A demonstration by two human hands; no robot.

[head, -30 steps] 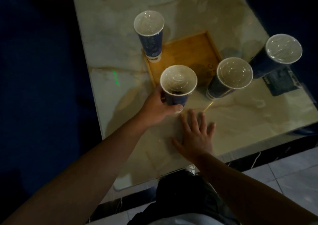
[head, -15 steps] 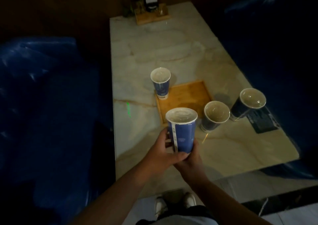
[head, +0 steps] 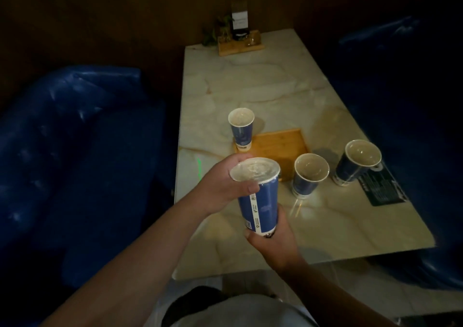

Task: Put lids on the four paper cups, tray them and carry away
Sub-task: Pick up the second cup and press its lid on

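The table (head: 250, 81) was dim. The cup (head: 259, 201) had come up off it; left hand (head: 220, 189) gripped its lid (head: 254, 172), right hand (head: 273, 241) held its bottom. Tray (head: 280, 144) came next, probably.

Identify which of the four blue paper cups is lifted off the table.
The nearest cup, gripped by the left hand near its lid and the right hand under its base. The other three stand on the table.
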